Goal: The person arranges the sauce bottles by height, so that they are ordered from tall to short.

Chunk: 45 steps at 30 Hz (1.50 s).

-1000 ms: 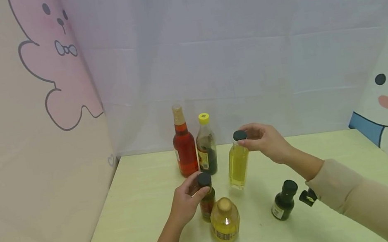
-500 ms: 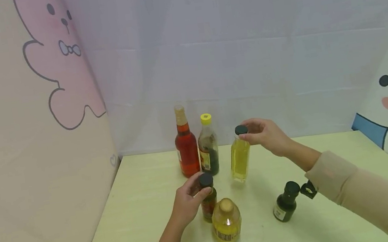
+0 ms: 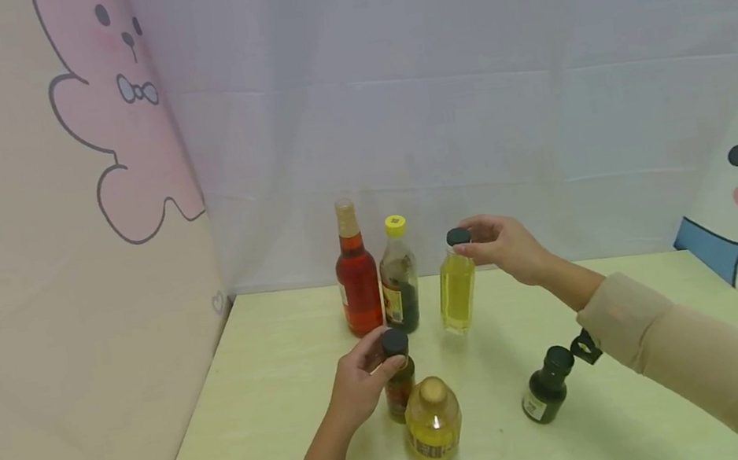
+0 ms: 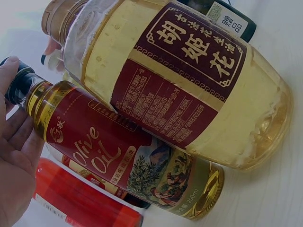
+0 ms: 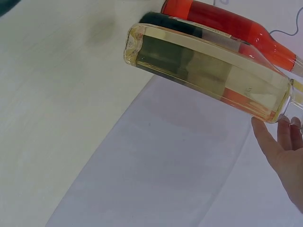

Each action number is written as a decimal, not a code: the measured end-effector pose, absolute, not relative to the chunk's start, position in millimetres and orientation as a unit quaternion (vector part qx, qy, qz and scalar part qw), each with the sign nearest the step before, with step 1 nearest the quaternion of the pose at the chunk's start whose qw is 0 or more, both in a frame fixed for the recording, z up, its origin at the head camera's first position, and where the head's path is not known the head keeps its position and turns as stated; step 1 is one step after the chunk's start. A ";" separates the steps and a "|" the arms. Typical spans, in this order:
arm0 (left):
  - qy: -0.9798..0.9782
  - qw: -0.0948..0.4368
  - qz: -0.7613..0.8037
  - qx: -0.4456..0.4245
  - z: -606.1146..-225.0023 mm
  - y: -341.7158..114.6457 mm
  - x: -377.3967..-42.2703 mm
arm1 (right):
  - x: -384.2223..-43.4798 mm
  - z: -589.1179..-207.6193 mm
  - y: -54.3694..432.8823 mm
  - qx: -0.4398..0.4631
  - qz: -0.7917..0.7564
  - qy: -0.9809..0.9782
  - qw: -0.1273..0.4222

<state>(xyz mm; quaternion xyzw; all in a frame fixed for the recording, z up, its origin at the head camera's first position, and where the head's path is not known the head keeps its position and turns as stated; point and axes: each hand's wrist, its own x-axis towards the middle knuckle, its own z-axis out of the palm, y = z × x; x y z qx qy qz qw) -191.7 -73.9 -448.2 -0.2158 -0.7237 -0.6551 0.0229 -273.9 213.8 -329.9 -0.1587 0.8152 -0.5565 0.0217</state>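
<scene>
My left hand [image 3: 353, 391] grips a small olive oil bottle [image 4: 109, 142] around its black cap and neck; it stands upright on the table. Close beside it is a gold-capped bottle of yellow oil [image 3: 435, 431], whose maroon label shows in the left wrist view. Farther back, my right hand [image 3: 511, 250] pinches a square clear glass bottle of yellow oil [image 3: 458, 298] at its dark green cap and neck. That bottle leans slightly; whether its base touches the table I cannot tell. Left of it stand a yellow-capped bottle of dark liquid [image 3: 407, 296] and a red bottle [image 3: 358, 287].
A small dark bottle with a black cap [image 3: 545, 392] stands at the right, below my right forearm. The pale yellow table [image 3: 276, 371] ends at a white cloth backdrop [image 3: 462, 89]. Side walls with cartoon figures border it left and right.
My right hand has carried the clear oil bottle away from me, toward the back of the table. My left hand keeps its hold on the olive oil bottle. The view has shifted slightly.
</scene>
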 end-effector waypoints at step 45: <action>-0.720 0.028 -0.657 -0.223 -452.3 -74.0 -192.5 | -324.0 -367.3 207.3 -0.204 -0.583 0.784 0.063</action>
